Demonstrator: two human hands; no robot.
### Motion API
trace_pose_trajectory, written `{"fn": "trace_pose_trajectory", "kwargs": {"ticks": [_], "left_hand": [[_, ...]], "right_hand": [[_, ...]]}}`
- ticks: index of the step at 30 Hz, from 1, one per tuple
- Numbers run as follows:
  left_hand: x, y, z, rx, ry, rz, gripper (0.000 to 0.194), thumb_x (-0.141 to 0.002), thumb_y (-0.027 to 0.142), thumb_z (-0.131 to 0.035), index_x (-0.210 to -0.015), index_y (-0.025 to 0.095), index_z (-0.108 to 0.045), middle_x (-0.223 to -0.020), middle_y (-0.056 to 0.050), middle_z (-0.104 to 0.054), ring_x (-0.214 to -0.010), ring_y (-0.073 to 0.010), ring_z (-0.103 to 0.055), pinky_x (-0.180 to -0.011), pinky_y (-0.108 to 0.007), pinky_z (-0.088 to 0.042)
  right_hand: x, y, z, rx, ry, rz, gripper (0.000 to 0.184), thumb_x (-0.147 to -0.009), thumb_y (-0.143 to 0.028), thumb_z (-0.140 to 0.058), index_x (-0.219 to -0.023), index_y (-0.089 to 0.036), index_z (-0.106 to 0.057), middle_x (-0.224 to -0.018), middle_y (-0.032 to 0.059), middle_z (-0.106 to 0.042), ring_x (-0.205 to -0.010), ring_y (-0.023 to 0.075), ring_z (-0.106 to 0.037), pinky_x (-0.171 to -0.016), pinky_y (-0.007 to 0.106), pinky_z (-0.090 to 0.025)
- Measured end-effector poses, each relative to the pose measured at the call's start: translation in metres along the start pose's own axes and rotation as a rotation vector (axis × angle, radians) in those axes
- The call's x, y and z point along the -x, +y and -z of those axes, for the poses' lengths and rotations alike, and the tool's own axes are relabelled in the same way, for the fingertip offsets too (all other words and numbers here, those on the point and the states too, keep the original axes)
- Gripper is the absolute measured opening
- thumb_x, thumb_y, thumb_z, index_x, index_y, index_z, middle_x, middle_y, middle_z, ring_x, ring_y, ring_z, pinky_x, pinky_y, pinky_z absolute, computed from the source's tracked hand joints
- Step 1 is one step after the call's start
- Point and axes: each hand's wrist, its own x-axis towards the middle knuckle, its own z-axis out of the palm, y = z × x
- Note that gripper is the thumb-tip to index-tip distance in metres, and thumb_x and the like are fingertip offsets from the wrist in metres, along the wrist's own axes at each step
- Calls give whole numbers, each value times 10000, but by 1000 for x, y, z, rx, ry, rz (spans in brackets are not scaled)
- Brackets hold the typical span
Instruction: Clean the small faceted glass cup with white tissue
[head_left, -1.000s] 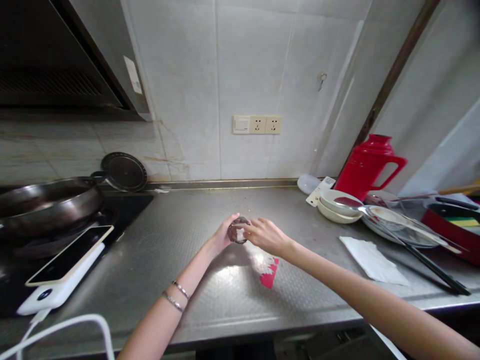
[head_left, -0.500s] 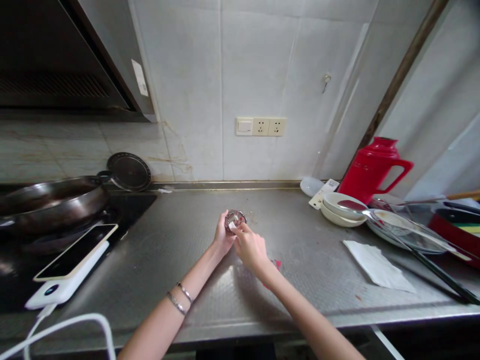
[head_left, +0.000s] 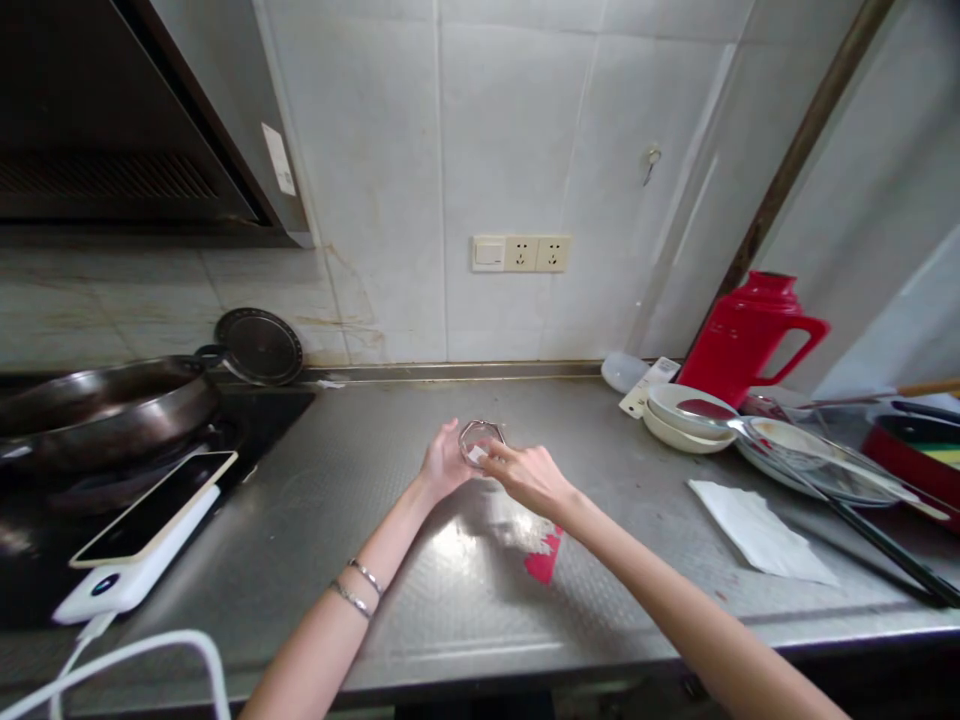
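Just left of the counter's middle, my left hand (head_left: pixel 445 464) is wrapped around the side of a small clear glass cup (head_left: pixel 480 430) with a faceted rim. My right hand (head_left: pixel 529 475) reaches over the cup from the right. Its fingertips pinch a small white piece (head_left: pixel 477 455), which looks like paper or tissue, at the mouth of the glass. The lower part of the cup is hidden by my fingers. A torn red scrap (head_left: pixel 543 560) lies flat on the counter below my right wrist.
At left, a pan (head_left: pixel 112 405) sits on the black stove, with a phone (head_left: pixel 154 508) on a white power bank (head_left: pixel 135 570). At right stand a red thermos (head_left: pixel 742 340), bowls (head_left: pixel 686 430), plates and utensils. A white napkin (head_left: pixel 761 530) lies before them.
The glass has shifted slightly right and turned in my left hand, so its rim looks clearer. My right hand has swung to the right, and more of the red scrap shows.
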Motion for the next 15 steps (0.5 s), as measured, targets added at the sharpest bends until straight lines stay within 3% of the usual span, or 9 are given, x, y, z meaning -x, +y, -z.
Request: {"fn": "trace_pose_trajectory", "kwargs": {"ticks": [4, 7, 11, 15], "left_hand": [[0, 3, 7, -90, 23, 201, 549, -837, 611, -481, -936, 114, -692, -575, -74, -646, -574, -227, -631, -695, -445, -523], [-4, -4, 9, -138, 85, 243, 476, -840, 556, -531, -859, 112, -703, -487, -34, -600, -455, -159, -555, -638, -383, -523], [-9, -13, 4, -116, 215, 38, 256, -830, 350, -616, -755, 118, -694, -520, -15, -631, -401, -90, -501, -513, -225, -421], [-8, -15, -7, -88, 282, -79, 275, -847, 360, -573, -811, 123, -707, -644, -32, -696, -515, -122, -587, -556, -229, -427]], "right_hand": [[3, 16, 11, 136, -29, 291, 270, -972, -150, -366, -1117, -185, -590, -1122, 104, -610, -841, 164, -630, -604, 248, -470], [2, 19, 11, 214, -28, 408, 243, -961, -123, -385, -978, -150, -626, -1039, 100, -619, -847, 165, -620, -572, 241, -466], [-1, 15, 6, 258, -11, 309, 210, -899, -46, -440, -914, -137, -629, -1059, 108, -610, -843, 178, -628, -560, 245, -483], [-2, 2, -2, 193, -2, 89, 251, -862, -29, -451, -1014, -147, -611, -1134, 124, -587, -810, 178, -655, -591, 255, -505]]}}
